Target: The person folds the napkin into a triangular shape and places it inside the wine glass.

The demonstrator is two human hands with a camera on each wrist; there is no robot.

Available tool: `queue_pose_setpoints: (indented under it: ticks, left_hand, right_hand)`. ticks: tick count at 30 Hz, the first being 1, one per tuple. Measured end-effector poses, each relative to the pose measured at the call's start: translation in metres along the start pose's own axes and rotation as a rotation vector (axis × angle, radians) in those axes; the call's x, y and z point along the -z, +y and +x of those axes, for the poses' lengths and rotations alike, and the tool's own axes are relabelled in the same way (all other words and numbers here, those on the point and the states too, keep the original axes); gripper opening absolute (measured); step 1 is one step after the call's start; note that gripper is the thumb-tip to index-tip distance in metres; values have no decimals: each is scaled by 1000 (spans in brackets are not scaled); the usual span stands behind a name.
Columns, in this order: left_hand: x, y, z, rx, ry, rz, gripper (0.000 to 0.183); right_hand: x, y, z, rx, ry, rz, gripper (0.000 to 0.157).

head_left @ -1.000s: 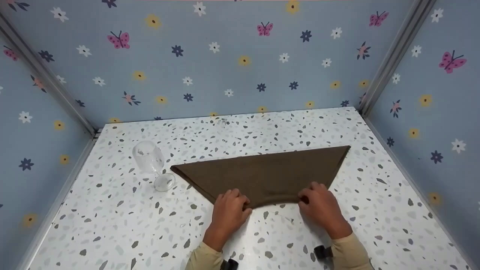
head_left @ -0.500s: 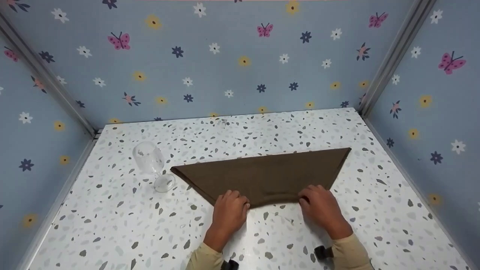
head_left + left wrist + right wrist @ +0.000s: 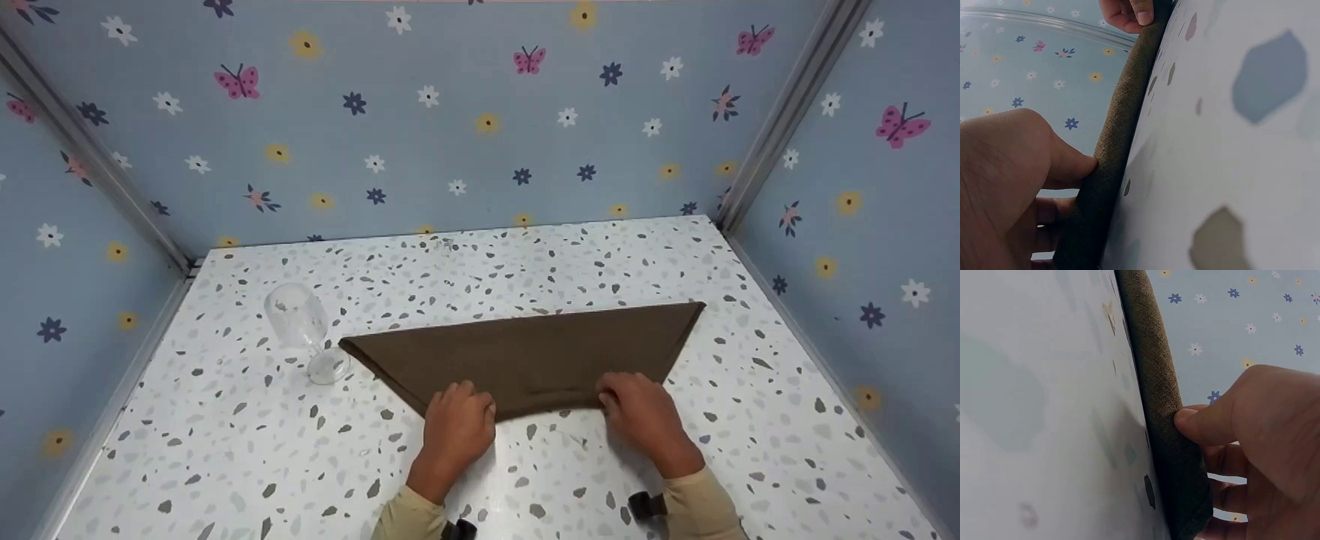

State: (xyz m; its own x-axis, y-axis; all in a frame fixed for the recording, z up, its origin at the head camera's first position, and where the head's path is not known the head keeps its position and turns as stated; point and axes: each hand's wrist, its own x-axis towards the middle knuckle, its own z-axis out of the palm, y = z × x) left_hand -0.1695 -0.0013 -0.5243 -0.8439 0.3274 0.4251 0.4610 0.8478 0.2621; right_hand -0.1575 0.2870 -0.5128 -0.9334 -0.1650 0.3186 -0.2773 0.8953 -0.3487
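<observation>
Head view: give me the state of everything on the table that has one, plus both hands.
Brown cloth: folded into a trapezoid, near edge gripped.
Stemmed glass: looks upright, no contents visible.
Left hand: pinching the cloth's near edge.
Right hand: pinching the same edge, farther right.

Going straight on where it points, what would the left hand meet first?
The brown cloth: the left hand grips its near edge. Beyond the cloth, the speckled tabletop and then the patterned wall seem to follow, though the hand's exact height is hard to judge.
</observation>
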Motion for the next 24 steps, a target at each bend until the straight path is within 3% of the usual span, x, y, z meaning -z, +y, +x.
queue_pose_setpoints:
  ticks: [8, 17, 24]
  left_hand:
    - [1, -1, 0, 48, -5, -42, 13]
    - [3, -1, 1, 9, 11, -23, 13]
    - [8, -2, 1, -3, -28, -37, 10]
  right_hand:
    - [-1, 0, -1, -50, -33, -11, 6]
    - [1, -2, 1, -120, -42, 9, 10]
    - [1, -1, 0, -96, -22, -36, 2]
